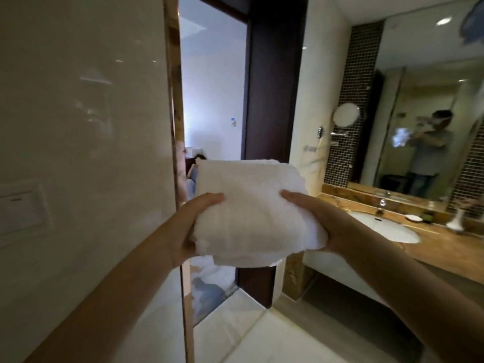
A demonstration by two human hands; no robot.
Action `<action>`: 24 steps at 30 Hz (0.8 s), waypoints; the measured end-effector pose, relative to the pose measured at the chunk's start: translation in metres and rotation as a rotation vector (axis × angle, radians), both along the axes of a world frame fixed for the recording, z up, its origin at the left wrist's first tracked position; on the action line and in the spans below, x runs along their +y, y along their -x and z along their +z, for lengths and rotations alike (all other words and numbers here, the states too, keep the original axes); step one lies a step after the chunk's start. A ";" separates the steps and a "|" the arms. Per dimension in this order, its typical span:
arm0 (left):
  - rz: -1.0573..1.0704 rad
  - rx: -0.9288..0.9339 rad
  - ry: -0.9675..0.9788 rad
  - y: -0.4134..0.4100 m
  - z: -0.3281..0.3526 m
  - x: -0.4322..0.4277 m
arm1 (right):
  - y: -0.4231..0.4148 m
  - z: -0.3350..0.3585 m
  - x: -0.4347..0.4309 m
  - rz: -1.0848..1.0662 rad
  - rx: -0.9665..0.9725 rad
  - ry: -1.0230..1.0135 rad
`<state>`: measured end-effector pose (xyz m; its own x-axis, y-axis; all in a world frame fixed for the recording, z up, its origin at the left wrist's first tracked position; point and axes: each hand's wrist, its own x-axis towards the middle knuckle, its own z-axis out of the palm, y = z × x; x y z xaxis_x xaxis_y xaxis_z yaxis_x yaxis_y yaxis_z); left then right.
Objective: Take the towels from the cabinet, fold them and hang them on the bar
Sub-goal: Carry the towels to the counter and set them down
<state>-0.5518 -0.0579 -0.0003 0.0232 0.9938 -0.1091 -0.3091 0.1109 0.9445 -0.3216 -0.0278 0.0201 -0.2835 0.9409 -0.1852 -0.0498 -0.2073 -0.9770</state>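
So the folded white towel point(248, 205) is held up in front of the doorway point(214, 100), sandwiched between both hands. The left hand point(193, 226) has its grip curled round the left edge, and the right hand point(314, 221) has the same on the right edge, thumbs on top. It stretches away from the person, with neither hand nearer. Can't spot a bar, just the counter point(445, 247) off right, so I'd guess carrying comes next.
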 end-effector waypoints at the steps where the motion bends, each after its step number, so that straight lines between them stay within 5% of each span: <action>1: -0.041 0.000 0.002 -0.005 0.001 0.007 | -0.006 -0.001 -0.002 -0.060 -0.040 -0.009; 12: -0.544 0.068 -0.031 -0.057 0.012 0.035 | -0.043 0.000 -0.077 -0.592 -0.042 0.036; 24: -0.905 0.022 -0.006 -0.104 0.000 0.010 | -0.047 -0.008 -0.174 -0.871 0.078 0.077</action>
<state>-0.4475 -0.0484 -0.0006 0.7939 0.5973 -0.1137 -0.0883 0.2983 0.9504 -0.2746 -0.2019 0.0119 0.5151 0.8143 -0.2676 -0.2869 -0.1303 -0.9490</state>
